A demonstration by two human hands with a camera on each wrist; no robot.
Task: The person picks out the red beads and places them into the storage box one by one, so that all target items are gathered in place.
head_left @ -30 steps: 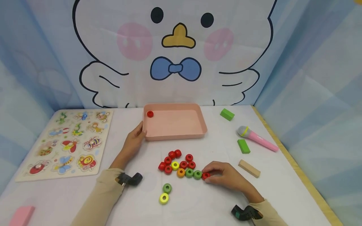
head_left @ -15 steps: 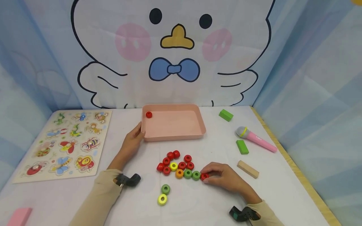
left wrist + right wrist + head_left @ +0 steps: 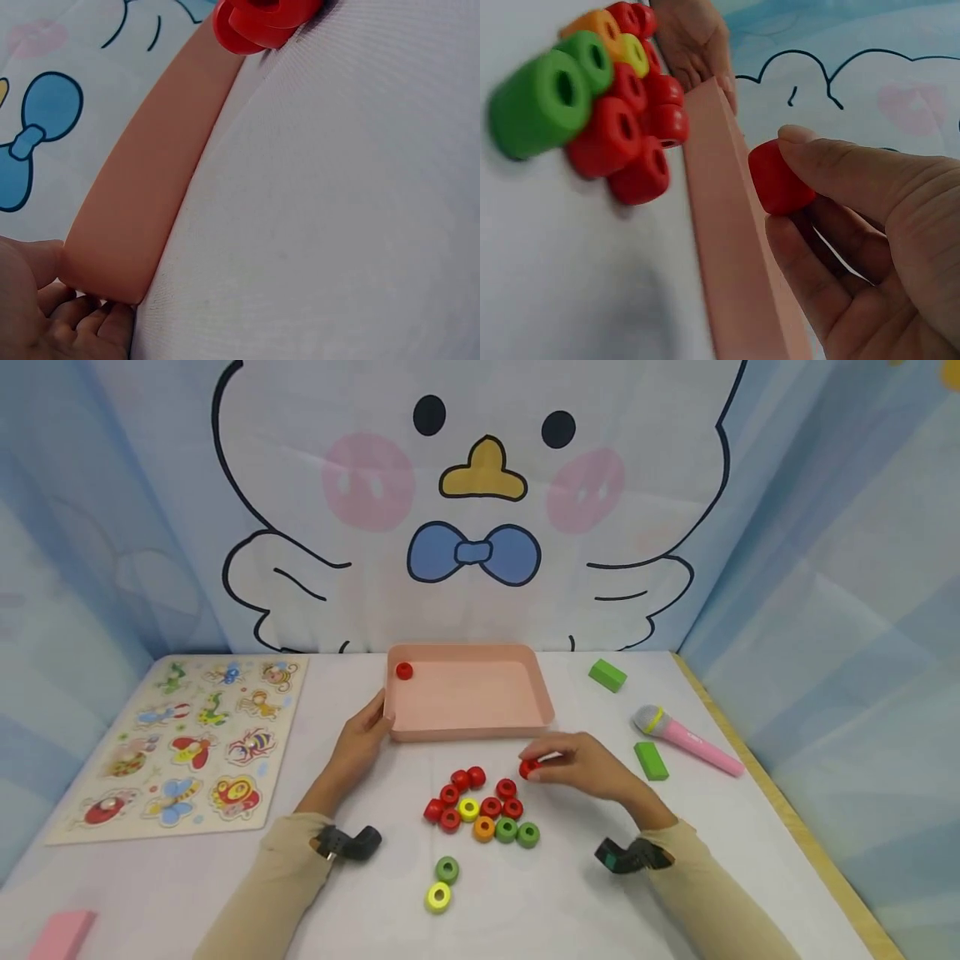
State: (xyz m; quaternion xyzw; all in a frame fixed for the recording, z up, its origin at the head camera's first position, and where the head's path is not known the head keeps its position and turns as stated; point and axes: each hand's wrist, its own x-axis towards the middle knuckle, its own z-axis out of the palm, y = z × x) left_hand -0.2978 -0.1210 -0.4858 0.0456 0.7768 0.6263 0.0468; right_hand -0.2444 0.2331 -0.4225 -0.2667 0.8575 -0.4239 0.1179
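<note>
Pinching a red barrel bead in the right grip, clasping a pink tray in the left grip.
Head view: holding the bead just short of the tray, with the bead cluster left of the right grip. Left wrist view: bracing the tray's end between thumb and curled fingers. Right wrist view: spanning only the bead, probably best kept light and clear of the tray.
</note>
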